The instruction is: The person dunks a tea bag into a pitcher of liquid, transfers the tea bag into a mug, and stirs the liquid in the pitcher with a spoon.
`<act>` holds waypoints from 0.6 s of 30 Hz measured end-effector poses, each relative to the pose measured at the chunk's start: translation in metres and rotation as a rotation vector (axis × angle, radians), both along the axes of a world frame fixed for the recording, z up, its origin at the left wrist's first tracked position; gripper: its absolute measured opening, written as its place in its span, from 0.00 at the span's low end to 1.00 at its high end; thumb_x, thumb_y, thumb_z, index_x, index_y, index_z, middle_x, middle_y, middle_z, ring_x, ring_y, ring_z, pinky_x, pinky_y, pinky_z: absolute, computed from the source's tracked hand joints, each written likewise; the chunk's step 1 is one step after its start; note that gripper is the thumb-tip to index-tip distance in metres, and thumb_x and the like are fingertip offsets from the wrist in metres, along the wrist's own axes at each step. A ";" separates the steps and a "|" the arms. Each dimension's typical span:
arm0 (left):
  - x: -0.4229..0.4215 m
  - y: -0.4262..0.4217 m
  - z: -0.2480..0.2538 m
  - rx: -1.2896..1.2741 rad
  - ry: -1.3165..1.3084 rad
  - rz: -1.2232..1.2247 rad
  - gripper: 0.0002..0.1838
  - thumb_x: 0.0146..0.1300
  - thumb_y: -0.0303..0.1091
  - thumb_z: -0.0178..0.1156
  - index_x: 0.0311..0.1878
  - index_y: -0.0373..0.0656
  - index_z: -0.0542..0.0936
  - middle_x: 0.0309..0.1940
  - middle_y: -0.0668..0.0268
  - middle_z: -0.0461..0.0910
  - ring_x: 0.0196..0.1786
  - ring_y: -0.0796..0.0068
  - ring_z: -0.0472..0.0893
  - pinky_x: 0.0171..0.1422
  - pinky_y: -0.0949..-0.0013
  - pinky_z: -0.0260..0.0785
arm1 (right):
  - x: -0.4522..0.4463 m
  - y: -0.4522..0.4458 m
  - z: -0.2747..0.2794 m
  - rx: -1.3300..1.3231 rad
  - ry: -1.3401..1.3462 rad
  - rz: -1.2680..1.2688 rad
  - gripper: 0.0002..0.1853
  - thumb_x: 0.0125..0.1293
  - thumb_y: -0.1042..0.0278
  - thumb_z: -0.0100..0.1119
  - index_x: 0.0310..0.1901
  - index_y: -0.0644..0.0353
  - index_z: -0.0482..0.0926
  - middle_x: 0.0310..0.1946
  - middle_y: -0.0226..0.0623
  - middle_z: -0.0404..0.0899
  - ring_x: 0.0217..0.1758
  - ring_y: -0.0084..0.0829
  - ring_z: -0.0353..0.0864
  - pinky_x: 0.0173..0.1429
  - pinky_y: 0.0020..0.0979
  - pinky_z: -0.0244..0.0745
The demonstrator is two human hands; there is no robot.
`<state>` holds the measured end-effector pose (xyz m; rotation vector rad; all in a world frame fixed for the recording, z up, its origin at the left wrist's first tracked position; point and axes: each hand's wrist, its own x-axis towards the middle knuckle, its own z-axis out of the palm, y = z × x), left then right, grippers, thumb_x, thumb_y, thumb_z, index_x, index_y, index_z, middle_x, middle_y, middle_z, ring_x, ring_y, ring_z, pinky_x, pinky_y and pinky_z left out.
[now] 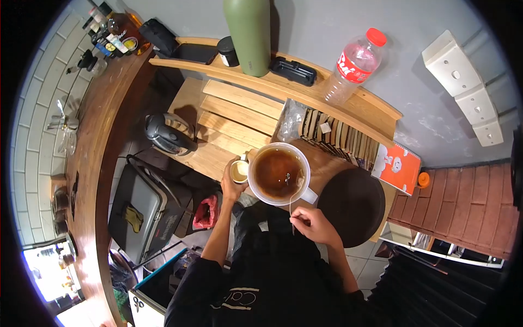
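A large white pitcher (pixel 309 195) full of brown tea stands on the wooden table in front of me, its handle toward the lower right. My left hand (pixel 233 188) is closed around a small cup (pixel 239 171), pale inside, just left of the pitcher. With the fingertips of my right hand (pixel 315 224) I pinch a thin pale string (pixel 291 208), probably a tea bag's, that runs over the pitcher's near rim into the tea. Whatever hangs on its submerged end is hard to make out. A round dark brown tray (pixel 351 210) lies right of the pitcher, close to my right hand.
An electric kettle (pixel 170 133) stands at left. Behind, a raised shelf (pixel 305 90) bears a green bottle (pixel 248 38) and a plastic bottle (pixel 357 65). A box of upright packets (pixel 338 136) and an orange notebook (pixel 397 168) sit at back right. A wooden counter (pixel 90 163) runs along the left.
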<state>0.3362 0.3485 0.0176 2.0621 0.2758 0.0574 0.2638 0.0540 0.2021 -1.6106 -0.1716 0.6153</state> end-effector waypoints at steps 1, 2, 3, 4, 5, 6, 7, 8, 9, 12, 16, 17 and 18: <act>0.000 -0.002 -0.003 0.012 -0.058 0.001 0.56 0.35 0.27 0.84 0.74 0.43 0.67 0.65 0.54 0.78 0.69 0.52 0.77 0.72 0.56 0.71 | 0.002 0.003 -0.005 -0.001 -0.017 0.047 0.06 0.73 0.75 0.60 0.37 0.66 0.77 0.22 0.27 0.76 0.24 0.14 0.73 0.29 0.25 0.67; -0.001 -0.003 -0.006 0.024 -0.118 0.006 0.59 0.37 0.27 0.84 0.76 0.43 0.64 0.68 0.53 0.76 0.69 0.51 0.76 0.72 0.55 0.71 | 0.006 0.004 -0.005 0.004 -0.015 0.067 0.06 0.73 0.75 0.60 0.37 0.66 0.77 0.22 0.27 0.76 0.24 0.14 0.73 0.29 0.25 0.67; -0.001 -0.002 -0.008 0.094 -0.148 -0.031 0.63 0.39 0.26 0.83 0.80 0.42 0.55 0.72 0.49 0.69 0.72 0.48 0.73 0.73 0.54 0.70 | 0.010 0.006 -0.005 -0.002 -0.034 0.104 0.07 0.73 0.73 0.61 0.37 0.66 0.78 0.22 0.31 0.77 0.24 0.19 0.76 0.30 0.27 0.68; -0.004 -0.001 -0.011 0.078 -0.132 -0.039 0.66 0.40 0.26 0.82 0.81 0.42 0.51 0.74 0.45 0.63 0.74 0.44 0.69 0.74 0.53 0.69 | 0.013 0.009 -0.004 -0.006 -0.052 0.140 0.07 0.73 0.72 0.62 0.37 0.66 0.78 0.22 0.35 0.79 0.24 0.23 0.79 0.31 0.29 0.70; -0.009 -0.001 -0.013 0.102 -0.134 -0.022 0.67 0.40 0.27 0.83 0.81 0.42 0.50 0.74 0.44 0.61 0.75 0.42 0.67 0.76 0.52 0.67 | 0.018 0.009 0.000 0.002 -0.047 0.158 0.07 0.73 0.72 0.62 0.37 0.66 0.78 0.22 0.35 0.79 0.24 0.23 0.79 0.31 0.29 0.70; -0.014 -0.001 -0.009 0.127 -0.137 -0.008 0.67 0.39 0.27 0.83 0.82 0.42 0.49 0.75 0.43 0.59 0.76 0.41 0.64 0.78 0.51 0.65 | 0.024 0.008 0.006 -0.117 -0.188 0.249 0.09 0.74 0.68 0.61 0.38 0.66 0.78 0.23 0.39 0.80 0.26 0.31 0.81 0.33 0.34 0.72; -0.022 0.001 -0.004 0.133 -0.133 -0.006 0.68 0.40 0.29 0.84 0.82 0.41 0.49 0.75 0.41 0.58 0.77 0.39 0.62 0.80 0.50 0.61 | 0.027 0.008 0.012 -0.235 -0.334 0.337 0.12 0.74 0.64 0.61 0.38 0.66 0.79 0.24 0.43 0.81 0.27 0.40 0.83 0.35 0.39 0.75; -0.032 0.003 0.002 0.133 -0.108 0.014 0.66 0.43 0.29 0.83 0.82 0.41 0.48 0.73 0.41 0.60 0.77 0.40 0.61 0.80 0.50 0.58 | 0.026 0.009 0.020 -0.224 -0.336 0.351 0.12 0.74 0.64 0.61 0.38 0.66 0.79 0.24 0.43 0.81 0.27 0.40 0.83 0.35 0.39 0.75; -0.043 0.007 -0.001 0.102 -0.096 0.050 0.64 0.47 0.28 0.81 0.82 0.42 0.48 0.73 0.42 0.61 0.74 0.43 0.66 0.77 0.51 0.63 | 0.023 0.010 0.029 -0.402 -0.369 0.437 0.14 0.75 0.61 0.60 0.38 0.65 0.79 0.25 0.47 0.82 0.30 0.45 0.84 0.39 0.44 0.76; -0.088 0.019 -0.005 -0.084 -0.069 0.199 0.59 0.54 0.25 0.77 0.83 0.46 0.48 0.72 0.45 0.63 0.66 0.51 0.75 0.69 0.55 0.71 | 0.016 0.033 0.040 -0.654 -0.548 0.586 0.14 0.74 0.56 0.59 0.38 0.58 0.80 0.27 0.48 0.83 0.34 0.55 0.84 0.37 0.50 0.76; -0.156 0.037 0.017 -0.395 -0.260 0.434 0.49 0.65 0.20 0.67 0.83 0.51 0.50 0.67 0.54 0.69 0.54 0.69 0.83 0.58 0.65 0.78 | 0.007 0.096 0.057 -0.757 -0.697 0.525 0.15 0.73 0.58 0.60 0.33 0.62 0.79 0.21 0.50 0.81 0.28 0.55 0.83 0.36 0.51 0.76; -0.175 0.045 0.029 -0.374 -0.290 0.509 0.49 0.65 0.20 0.67 0.83 0.51 0.50 0.67 0.54 0.69 0.54 0.69 0.83 0.58 0.65 0.78 | 0.000 0.113 0.057 -0.726 -0.696 0.567 0.15 0.73 0.59 0.60 0.32 0.62 0.79 0.22 0.50 0.81 0.28 0.55 0.83 0.36 0.50 0.76; -0.196 0.053 0.043 -0.348 -0.308 0.582 0.47 0.66 0.20 0.66 0.82 0.51 0.52 0.66 0.55 0.71 0.54 0.72 0.82 0.58 0.66 0.77 | -0.007 0.132 0.058 -0.692 -0.698 0.617 0.15 0.73 0.60 0.61 0.32 0.63 0.79 0.22 0.51 0.82 0.28 0.55 0.83 0.36 0.50 0.76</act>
